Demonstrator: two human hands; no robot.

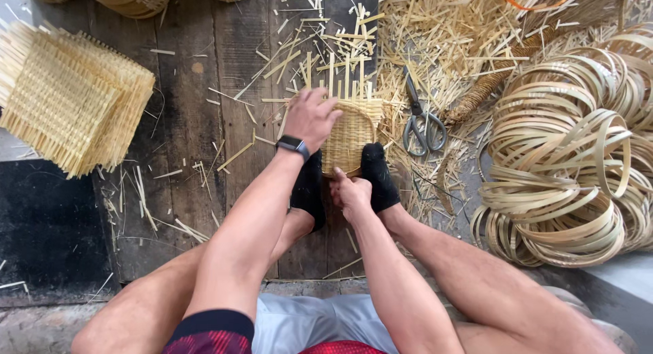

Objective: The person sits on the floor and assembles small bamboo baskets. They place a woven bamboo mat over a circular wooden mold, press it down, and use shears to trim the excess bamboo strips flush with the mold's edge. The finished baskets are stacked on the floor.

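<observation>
A small, half-woven bamboo basket (349, 138) sits on a dark wooden floor (197, 89), wedged between the person's two feet in black socks (377, 176). Its rounded body is already woven tight, but loose upright strips (340, 78) still stick out at its far edge, so the rim looks unfinished. The left hand (311, 117), with a dark watch (293, 146) at the wrist, lies spread over the basket's left side, fingers curled onto the weave and gripping it. The right hand (352, 194) is at the basket's near edge, fingers closed, seemingly pinching the weave or a strip there; what exactly it holds is too small to tell. Just right of the basket lie grey scissors (422, 123) on a litter of bamboo offcuts (442, 48). Further right is a large heap of coiled bamboo hoops (571, 150). Well apart on the left rests a stack of flat woven mats (68, 99).
</observation>
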